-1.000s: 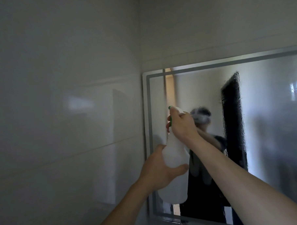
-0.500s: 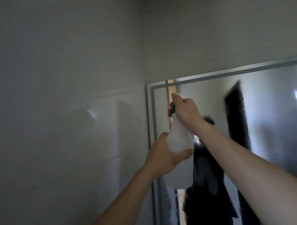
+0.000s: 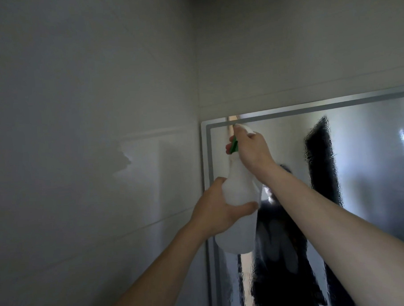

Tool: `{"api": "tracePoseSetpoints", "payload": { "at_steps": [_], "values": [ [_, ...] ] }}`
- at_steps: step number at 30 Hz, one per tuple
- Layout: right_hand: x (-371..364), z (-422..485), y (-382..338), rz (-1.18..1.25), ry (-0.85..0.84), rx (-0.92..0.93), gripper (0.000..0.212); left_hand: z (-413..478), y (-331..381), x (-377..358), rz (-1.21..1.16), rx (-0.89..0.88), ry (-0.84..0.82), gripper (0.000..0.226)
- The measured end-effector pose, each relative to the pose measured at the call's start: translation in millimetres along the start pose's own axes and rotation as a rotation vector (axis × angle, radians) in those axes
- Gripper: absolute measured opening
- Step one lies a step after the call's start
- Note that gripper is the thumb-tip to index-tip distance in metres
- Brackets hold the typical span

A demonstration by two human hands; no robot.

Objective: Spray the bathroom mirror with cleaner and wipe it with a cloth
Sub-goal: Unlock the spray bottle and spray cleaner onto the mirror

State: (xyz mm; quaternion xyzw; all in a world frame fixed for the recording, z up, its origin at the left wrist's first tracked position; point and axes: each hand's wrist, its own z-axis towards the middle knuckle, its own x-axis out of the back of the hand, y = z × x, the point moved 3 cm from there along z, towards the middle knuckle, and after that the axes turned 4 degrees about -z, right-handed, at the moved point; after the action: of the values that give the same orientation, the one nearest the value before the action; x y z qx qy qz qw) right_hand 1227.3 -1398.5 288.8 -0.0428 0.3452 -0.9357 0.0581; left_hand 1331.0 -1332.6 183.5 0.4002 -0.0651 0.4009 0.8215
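Observation:
A white translucent spray bottle [image 3: 238, 193] with a green trigger is held upright close to the top left corner of the wall mirror [image 3: 363, 150]. My left hand [image 3: 218, 208] grips the bottle's body from the left, thumb across its front. My right hand [image 3: 251, 148] is wrapped over the spray head, fingers curled round the green trigger. The mirror glass is wet and streaked with droplets, blurring the reflection. No cloth shows in view.
A pale tiled side wall [image 3: 92, 157] meets the mirror wall in a corner just left of the mirror's frosted border [image 3: 208, 166]. More tiled wall [image 3: 295, 44] lies above the mirror.
Both hands have lifted the bottle higher, from the mirror's middle left up to its top left corner. The view has tilted upward with them.

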Motion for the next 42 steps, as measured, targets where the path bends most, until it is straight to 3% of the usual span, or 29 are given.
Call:
{"api": "tracePoseSetpoints", "payload": {
  "at_steps": [13,21,29,42],
  "values": [
    [-5.4,18.8,-8.9,-0.064,-0.015,0.030,0.052,17.8,8.2,0.8,0.004,0.001,-0.018,0.088],
    [38.5,24.2,-2.6,-0.196,0.115,0.018,0.058,30.1,28.3,-35.7,-0.028,-0.041,-0.077,0.090],
    [152.1,23.0,0.8,-0.200,0.210,0.001,0.040,34.4,91.1,-122.8,-0.151,-0.164,-0.219,0.048],
    [191.7,0.4,22.4,-0.316,0.334,-0.037,0.054,31.2,88.3,-168.5,-0.183,-0.208,-0.291,0.074]
  ]
}}
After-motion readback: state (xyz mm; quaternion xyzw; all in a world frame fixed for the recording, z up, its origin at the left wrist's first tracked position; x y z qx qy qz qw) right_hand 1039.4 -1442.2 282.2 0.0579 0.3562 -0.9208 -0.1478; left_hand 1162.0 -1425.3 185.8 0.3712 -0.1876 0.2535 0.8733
